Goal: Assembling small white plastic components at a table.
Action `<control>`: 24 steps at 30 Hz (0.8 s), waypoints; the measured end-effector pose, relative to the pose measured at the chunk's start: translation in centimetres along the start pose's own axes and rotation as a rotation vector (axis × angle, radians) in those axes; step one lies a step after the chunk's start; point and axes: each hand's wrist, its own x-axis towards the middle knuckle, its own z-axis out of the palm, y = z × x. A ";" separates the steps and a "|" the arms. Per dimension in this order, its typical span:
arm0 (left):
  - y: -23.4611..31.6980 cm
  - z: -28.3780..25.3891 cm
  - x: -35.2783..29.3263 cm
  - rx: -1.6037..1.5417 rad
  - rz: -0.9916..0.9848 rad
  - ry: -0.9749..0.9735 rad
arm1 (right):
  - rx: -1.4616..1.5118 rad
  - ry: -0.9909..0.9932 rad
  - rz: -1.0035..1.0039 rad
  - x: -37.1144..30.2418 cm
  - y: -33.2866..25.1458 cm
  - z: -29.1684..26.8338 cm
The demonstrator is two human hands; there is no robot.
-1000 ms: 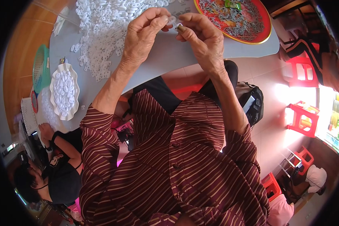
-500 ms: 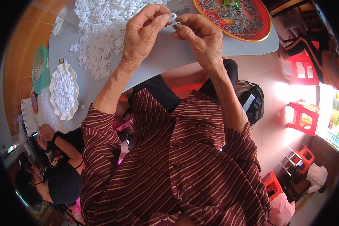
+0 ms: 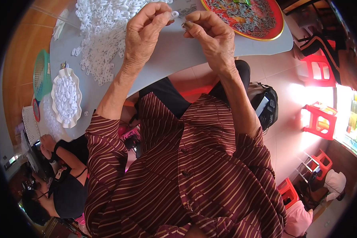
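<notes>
"Above the grey table [image 3: 170, 55], how are the hands?"

"On my remote feed, the left hand [image 3: 143, 35] pinches a small white piece [image 3: 175, 14] between thumb and fingers, its hole showing."

"And the right hand [image 3: 215, 37]?"

"It's near the piece, thumb bent to fingers; whether it grips anything, I can't tell. Beyond it lies a red tray [image 3: 279, 23]; beyond the left, a white heap [image 3: 107, 18]."
</notes>
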 end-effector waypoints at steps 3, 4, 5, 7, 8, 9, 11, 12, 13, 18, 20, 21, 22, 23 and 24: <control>0.1 -0.4 0.1 0.054 -0.003 0.010 | -0.050 -0.003 0.002 0.0 0.3 -0.2; 0.1 -0.5 0.1 0.100 -0.018 0.025 | -0.051 -0.003 0.004 0.0 0.4 0.0; 0.2 -0.5 0.1 0.098 -0.020 0.026 | -0.165 -0.006 -0.023 0.0 0.5 0.2; 0.5 -0.4 0.1 0.114 -0.059 0.098 | -0.279 -0.016 -0.050 0.1 0.6 0.3; 0.5 -0.7 0.1 0.114 -0.059 0.104 | -0.609 -0.059 -0.318 0.5 0.5 0.2; 0.3 -1.1 0.3 0.113 -0.044 0.084 | -0.934 -0.103 -0.591 0.8 0.5 0.1; -0.1 -1.5 0.5 0.109 -0.029 0.073 | -0.979 -0.147 -0.617 0.9 1.2 0.0; -0.4 -1.3 0.7 0.092 0.052 0.048 | -1.051 -0.200 -0.661 0.8 1.4 -0.2; -0.1 -0.9 0.7 0.077 0.134 0.027 | -1.120 -0.256 -0.705 0.8 1.4 -0.1; 1.7 -0.4 0.3 0.166 -0.059 0.073 | -0.954 -0.252 -0.539 0.7 -0.2 -0.4; 1.7 -0.3 0.4 0.085 -0.005 0.071 | -0.912 -0.201 -0.414 1.2 -1.0 -1.0; 1.6 -0.3 0.3 0.113 0.006 0.062 | -0.914 -0.202 -0.415 1.3 -1.1 -1.1; 1.6 -0.3 0.3 0.141 0.016 0.053 | -0.960 -0.249 -0.366 1.4 -1.1 -1.2; 1.5 -0.4 0.3 0.140 0.017 0.053 | -1.006 -0.296 -0.316 1.5 -1.1 -1.2; 1.5 -0.6 0.3 0.180 0.024 0.040 | -1.007 -0.295 -0.316 1.6 -1.1 -1.1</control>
